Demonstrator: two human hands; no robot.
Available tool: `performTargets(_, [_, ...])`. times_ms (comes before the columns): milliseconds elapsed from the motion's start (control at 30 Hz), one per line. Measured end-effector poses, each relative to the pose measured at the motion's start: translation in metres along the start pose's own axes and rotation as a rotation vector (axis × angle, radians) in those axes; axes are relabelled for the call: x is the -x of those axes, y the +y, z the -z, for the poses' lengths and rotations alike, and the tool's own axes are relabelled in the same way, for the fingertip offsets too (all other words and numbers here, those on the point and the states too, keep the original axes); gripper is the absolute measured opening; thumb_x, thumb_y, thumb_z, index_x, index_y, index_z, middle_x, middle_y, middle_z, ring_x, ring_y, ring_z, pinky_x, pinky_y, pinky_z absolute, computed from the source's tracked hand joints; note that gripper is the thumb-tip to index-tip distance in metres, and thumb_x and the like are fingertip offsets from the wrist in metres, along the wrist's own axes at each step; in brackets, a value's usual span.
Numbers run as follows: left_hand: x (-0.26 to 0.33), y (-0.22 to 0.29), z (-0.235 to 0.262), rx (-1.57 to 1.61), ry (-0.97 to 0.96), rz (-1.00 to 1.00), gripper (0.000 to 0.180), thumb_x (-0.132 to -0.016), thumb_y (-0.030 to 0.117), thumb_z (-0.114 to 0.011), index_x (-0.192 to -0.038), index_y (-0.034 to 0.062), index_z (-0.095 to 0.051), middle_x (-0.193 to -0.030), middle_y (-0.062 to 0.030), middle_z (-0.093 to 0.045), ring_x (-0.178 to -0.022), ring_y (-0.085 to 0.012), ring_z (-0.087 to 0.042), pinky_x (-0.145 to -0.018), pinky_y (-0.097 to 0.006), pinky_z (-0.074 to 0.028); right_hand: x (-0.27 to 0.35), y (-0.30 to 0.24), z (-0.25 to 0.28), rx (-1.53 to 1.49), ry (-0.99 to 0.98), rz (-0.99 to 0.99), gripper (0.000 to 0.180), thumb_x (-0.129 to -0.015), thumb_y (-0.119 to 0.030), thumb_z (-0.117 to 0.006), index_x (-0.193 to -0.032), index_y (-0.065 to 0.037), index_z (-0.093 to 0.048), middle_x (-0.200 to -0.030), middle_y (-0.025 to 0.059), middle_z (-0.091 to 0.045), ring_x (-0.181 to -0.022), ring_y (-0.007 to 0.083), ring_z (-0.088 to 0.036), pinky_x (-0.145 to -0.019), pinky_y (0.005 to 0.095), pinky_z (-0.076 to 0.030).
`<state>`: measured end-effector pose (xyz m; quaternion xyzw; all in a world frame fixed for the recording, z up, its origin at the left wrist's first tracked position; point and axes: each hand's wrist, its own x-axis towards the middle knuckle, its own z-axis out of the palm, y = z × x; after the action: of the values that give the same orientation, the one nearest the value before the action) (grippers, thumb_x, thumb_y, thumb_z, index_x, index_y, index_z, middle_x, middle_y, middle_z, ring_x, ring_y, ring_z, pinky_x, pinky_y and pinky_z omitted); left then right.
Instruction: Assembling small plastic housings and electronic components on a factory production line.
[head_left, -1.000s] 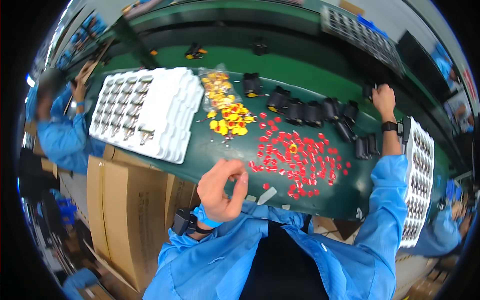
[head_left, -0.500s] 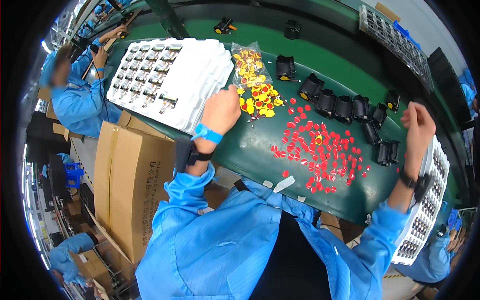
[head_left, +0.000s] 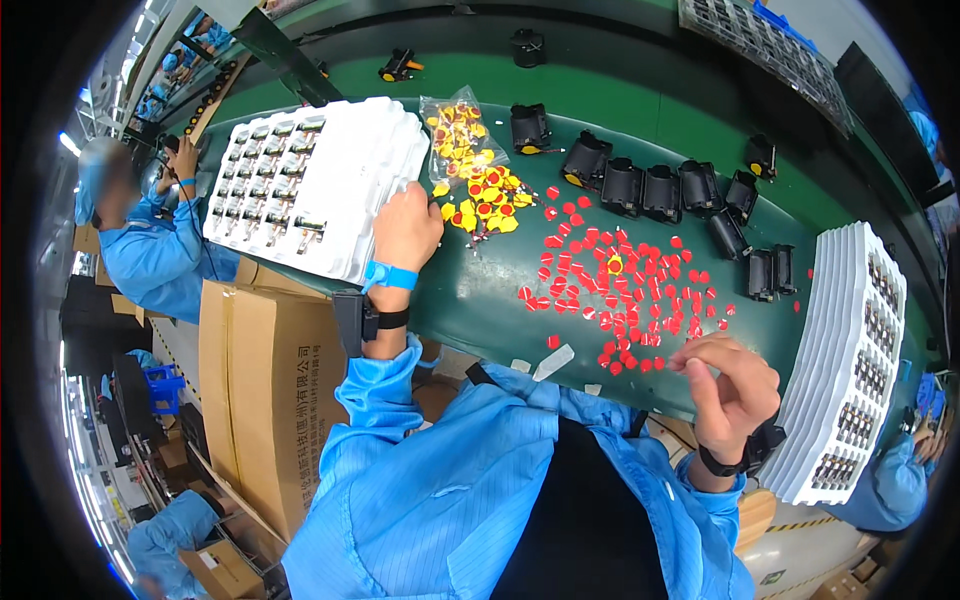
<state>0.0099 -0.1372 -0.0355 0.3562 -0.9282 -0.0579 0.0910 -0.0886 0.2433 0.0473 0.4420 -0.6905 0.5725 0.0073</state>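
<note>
My left hand (head_left: 408,228) is closed at the right edge of a stack of white plastic trays (head_left: 355,190). Its fingertips are beside a heap of yellow pieces with red round centres (head_left: 490,195), and what they pinch is hidden. Low over the near right edge of scattered red discs (head_left: 650,290) is my right hand (head_left: 730,390). Its fingers are bent, the thumb stands apart, and nothing shows between them. One yellow piece (head_left: 615,264) lies among the discs. Several black curved housings (head_left: 660,190) form a bent row beyond them.
A clear bag (head_left: 465,135) of yellow pieces lies beside the white trays. More stacked trays (head_left: 840,380) stand at the right. A large cardboard box (head_left: 265,390) is left of me. Across the green table (head_left: 470,310), a co-worker in blue (head_left: 150,240) sits at far left.
My right hand has come down and left, from beside the black housings to the near edge of the red discs. My left hand has shifted slightly in the picture as the whole view moved.
</note>
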Motion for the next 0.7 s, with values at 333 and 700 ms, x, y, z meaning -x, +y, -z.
performTargets(333, [0.008, -0.009, 0.006, -0.267, -0.024, -0.225, 0.010, -0.087, 0.008, -0.059, -0.086, -0.0023, -0.060, -0.076, -0.0210, -0.069, -0.074, -0.0393, -0.070, -0.063, -0.047, -0.055, 0.006, 0.004, -0.011, -0.053, -0.019, 0.021, 0.010, -0.075, 0.010, -0.067, -0.085, 0.008, -0.066, -0.073, 0.0164, -0.069, -0.065, 0.0258, -0.069, -0.061, 0.0317, -0.054])
performTargets(700, [0.125, 0.119, 0.051, 1.630, -0.629, -0.150, 0.012, -0.098, 0.006, -0.059, -0.099, -0.0033, -0.065, -0.077, -0.0066, -0.067, -0.065, -0.0110, -0.062, -0.059, -0.026, -0.051, -0.004, 0.008, -0.076, -0.335, -0.151, -0.299, 0.025, -0.091, 0.000, -0.065, -0.114, 0.010, -0.064, -0.108, 0.0232, -0.070, -0.095, 0.0361, -0.072, -0.086, 0.0381, -0.057])
